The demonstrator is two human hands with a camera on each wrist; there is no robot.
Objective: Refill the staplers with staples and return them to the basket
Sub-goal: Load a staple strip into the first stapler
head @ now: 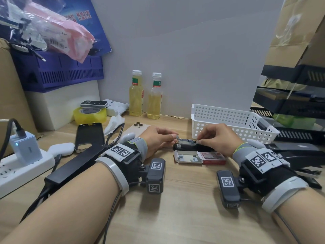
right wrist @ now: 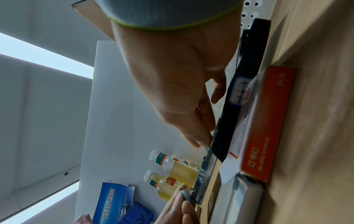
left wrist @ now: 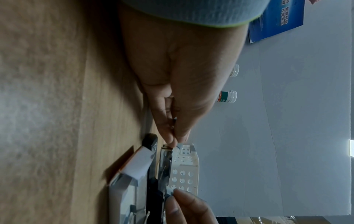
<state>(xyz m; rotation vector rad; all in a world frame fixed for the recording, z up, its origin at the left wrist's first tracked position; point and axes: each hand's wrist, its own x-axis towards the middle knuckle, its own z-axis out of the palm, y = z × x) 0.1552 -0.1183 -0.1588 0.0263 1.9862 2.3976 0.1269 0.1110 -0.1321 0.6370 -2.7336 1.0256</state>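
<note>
A black stapler (head: pixel 191 147) lies opened on the wooden table, its metal staple channel (left wrist: pixel 165 160) facing up. My left hand (head: pixel 174 137) pinches a short grey staple strip (right wrist: pixel 184 195) at the channel's left end. At the right end of the channel (right wrist: pixel 206 174), my right hand (head: pixel 199 141) pinches another small grey strip (left wrist: pixel 170 193) between thumb and forefinger. In front of the stapler lies the red staple box (head: pixel 200 156), slid open, with loose strips in its tray. The white perforated basket (head: pixel 228 118) stands just behind the hands.
A second, larger black stapler (head: pixel 299 155) lies by my right wrist. Two bottles of yellow liquid (head: pixel 144 95) stand at the back wall. Phones, a tape roll (head: pixel 89 115), a power strip (head: pixel 24 164) and cables crowd the left. Black trays (head: pixel 290 103) are stacked at the right.
</note>
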